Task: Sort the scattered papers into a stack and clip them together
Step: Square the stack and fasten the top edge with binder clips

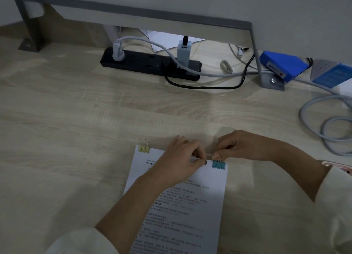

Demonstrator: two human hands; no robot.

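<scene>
Stack of printed papers (177, 206) lying flat on the counter (76, 120), its far edge turned slightly clockwise. A yellow binder clip (144, 148) grips the far-left corner of the stack, wire handles upright; a teal binder clip (219, 164) grips the far-right corner. Between the two clips, at the far edge of the stack, the left hand (181, 160) and right hand (240, 145) meet, fingertips pinched together over a small pale object (too small and blurred to identify). The left hand rests on the sheet beside the teal clip; the right hand sits just beyond the stack's far edge. Both forearms emerge from cream sleeves. Beyond the stack, across bare counter, a black power strip (150, 64) carries a white plug and a white adapter (183, 52), with a black cable looping in front. Farther right of the strip, a blue box (282, 65) stands behind a grey metal bracket (270, 81), and grey cable (323, 124) coils at the counter's right edge.
</scene>
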